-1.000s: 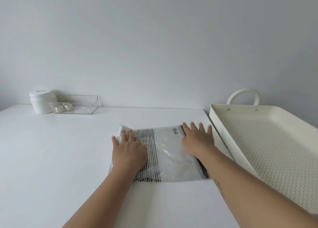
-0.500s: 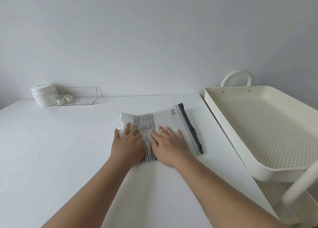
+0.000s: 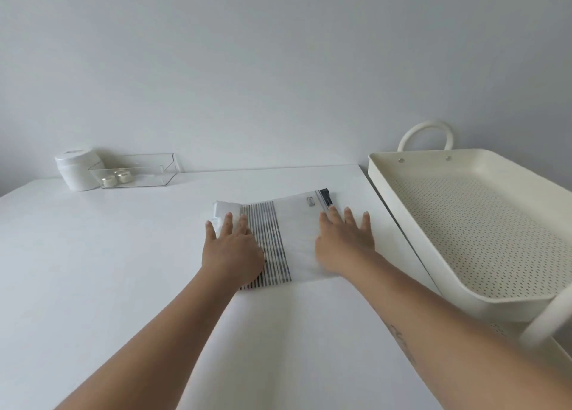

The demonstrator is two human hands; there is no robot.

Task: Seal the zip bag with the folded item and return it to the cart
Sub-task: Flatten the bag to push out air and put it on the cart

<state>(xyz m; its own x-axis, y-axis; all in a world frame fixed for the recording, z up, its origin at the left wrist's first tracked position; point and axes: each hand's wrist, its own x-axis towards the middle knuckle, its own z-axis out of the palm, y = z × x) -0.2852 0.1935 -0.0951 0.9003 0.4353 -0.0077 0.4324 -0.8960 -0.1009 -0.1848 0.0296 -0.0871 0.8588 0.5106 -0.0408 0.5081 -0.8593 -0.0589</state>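
A clear zip bag lies flat on the white table, its dark zip strip at the right end. Inside it sits a folded white item with black stripes. My left hand lies flat, fingers spread, on the bag's left part over the folded item. Flat on the bag's right part is my right hand, its fingertips at the zip strip. Most of the strip is hidden under those fingers. The cream cart stands just right of the table, its perforated top tray bare.
At the table's back left stand a white round container and a clear plastic box with two small tealights. A plain wall runs behind. The cart's loop handle rises at its far end, and a white post stands at its near corner.
My right hand has slid right across the bag, from beside the left hand to the zip end. The left hand stays pressed on the folded item.
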